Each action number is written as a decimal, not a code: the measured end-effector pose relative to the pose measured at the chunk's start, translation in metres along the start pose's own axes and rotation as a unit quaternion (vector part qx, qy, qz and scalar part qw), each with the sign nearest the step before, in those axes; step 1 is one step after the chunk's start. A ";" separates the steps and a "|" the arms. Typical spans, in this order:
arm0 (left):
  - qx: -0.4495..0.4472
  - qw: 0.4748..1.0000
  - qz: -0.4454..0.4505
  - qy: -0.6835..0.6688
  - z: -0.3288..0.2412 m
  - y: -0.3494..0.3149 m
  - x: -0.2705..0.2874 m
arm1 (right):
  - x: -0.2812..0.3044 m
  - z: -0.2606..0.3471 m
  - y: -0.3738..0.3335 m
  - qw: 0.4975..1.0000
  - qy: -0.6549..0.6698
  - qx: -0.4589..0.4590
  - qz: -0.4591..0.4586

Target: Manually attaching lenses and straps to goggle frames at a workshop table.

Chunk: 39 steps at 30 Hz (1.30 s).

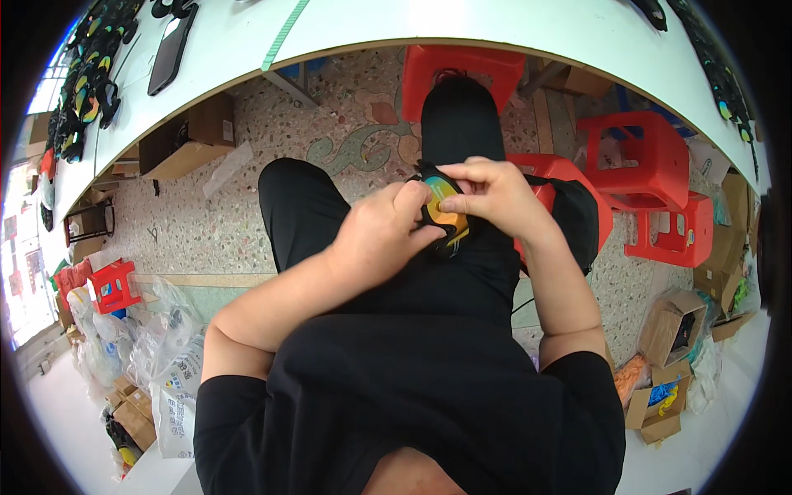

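Note:
Over my lap, both hands hold a pair of swim goggles [446,216] with black frames and mirrored lenses shading from green-blue to orange. My left hand [381,221] is closed on the goggles' left side, thumb at the lower edge and fingers bent against the frame. From the other side, my right hand [500,196] pinches the upper right part, its thumb reaching onto the lens and its fingers at the black rim. Part of the frame and strap is hidden behind my fingers.
A white table [363,23] curves across the front, with a phone [172,56] and piled goggles [87,91] at its left. Red stools [635,161] stand to the right. Cardboard boxes [194,136] and plastic bags [175,363] lie on the floor around me.

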<state>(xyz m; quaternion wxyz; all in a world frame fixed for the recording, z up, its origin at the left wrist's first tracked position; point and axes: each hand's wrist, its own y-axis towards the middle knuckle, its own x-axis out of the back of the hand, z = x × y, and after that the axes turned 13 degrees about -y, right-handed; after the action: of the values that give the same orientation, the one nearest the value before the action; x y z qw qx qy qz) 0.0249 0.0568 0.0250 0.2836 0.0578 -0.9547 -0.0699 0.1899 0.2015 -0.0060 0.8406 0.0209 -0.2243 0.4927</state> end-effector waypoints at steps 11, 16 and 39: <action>-0.109 0.984 0.117 0.083 0.046 0.004 0.016 | -0.029 -0.006 -0.008 0.992 0.008 0.031 -0.124; -0.014 0.994 0.082 0.064 0.045 -0.003 0.002 | -0.043 -0.008 -0.055 0.926 -0.234 0.201 -0.218; -0.158 0.986 -0.012 0.060 0.012 0.003 0.019 | -0.034 -0.009 -0.040 0.979 -0.076 0.111 -0.156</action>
<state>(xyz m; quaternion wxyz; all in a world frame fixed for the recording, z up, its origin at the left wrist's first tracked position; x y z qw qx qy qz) 0.0027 0.0581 0.0256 0.3451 0.0276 -0.9121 -0.2196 0.2129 0.1553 -0.0197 0.8799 0.1861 -0.2252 0.3748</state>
